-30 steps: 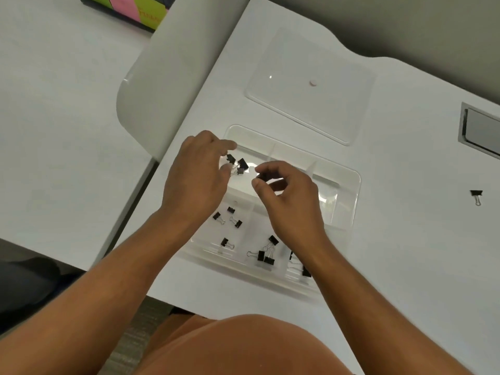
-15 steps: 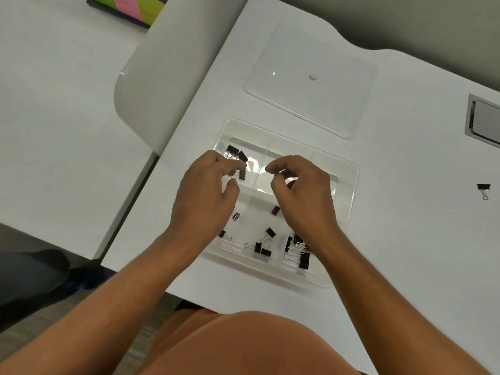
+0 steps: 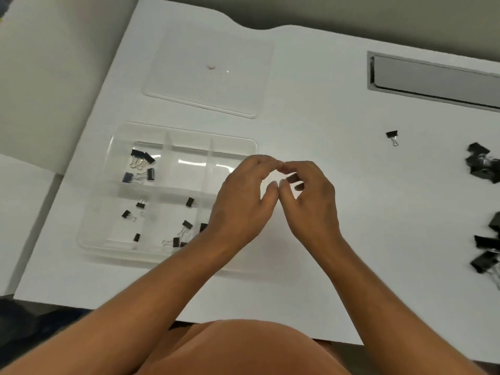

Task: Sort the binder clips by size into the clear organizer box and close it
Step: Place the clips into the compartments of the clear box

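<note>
White table (image 3: 338, 212), plain, no pattern. Organizer box (image 3: 116, 147) clear, see-through plastic with pale glare streaks; lid (image 3: 243, 77) clear too, with a tiny pinkish dot (image 3: 211, 67) near its middle. Binder clips in the box (image 3: 143, 165) black bodies with silver wire handles, one of them (image 3: 127, 177) looks bluish. Lone clip (image 3: 392, 136) on the table black with silver handles. Pile of clips (image 3: 481, 163) at the right edge black, shiny silver wire showing. Recessed panel (image 3: 433, 77) grey, metallic frame. Divider screen (image 3: 54, 77) off-white. Strip beyond the table's far edge dull grey-brown.
</note>
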### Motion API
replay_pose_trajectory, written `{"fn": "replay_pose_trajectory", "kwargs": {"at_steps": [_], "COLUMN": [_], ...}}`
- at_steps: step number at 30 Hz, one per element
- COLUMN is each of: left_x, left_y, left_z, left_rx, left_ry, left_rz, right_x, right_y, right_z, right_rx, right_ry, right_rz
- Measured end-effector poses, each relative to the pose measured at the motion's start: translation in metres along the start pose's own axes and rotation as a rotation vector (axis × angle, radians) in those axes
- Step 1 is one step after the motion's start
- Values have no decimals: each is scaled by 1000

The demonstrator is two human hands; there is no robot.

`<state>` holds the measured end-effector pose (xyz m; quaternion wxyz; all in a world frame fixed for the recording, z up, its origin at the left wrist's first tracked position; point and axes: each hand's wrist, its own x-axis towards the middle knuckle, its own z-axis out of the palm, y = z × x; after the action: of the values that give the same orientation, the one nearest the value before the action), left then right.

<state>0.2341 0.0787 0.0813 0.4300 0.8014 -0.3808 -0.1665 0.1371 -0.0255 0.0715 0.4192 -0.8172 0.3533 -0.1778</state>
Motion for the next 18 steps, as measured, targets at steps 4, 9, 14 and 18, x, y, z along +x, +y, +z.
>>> {"fn": "replay_pose_trajectory", "kwargs": {"at_steps": [4, 9, 14, 18], "left_x": [22, 55, 107, 150], "left_y": [31, 63, 67, 57], "left_z": [57, 125, 192, 231], "left_rx": [45, 97, 200, 388], "left_ry": [-46, -124, -250, -343], "left_rz": [71, 157, 216, 179], "right_x": [9, 27, 71, 126], "right_y": [44, 103, 163, 195], "right_z": [-50, -100, -135, -147], "right_rx": [-77, -103, -189, -321], "right_ry": [109, 174, 200, 200], "right_rz": [-41, -17, 31, 52]}}
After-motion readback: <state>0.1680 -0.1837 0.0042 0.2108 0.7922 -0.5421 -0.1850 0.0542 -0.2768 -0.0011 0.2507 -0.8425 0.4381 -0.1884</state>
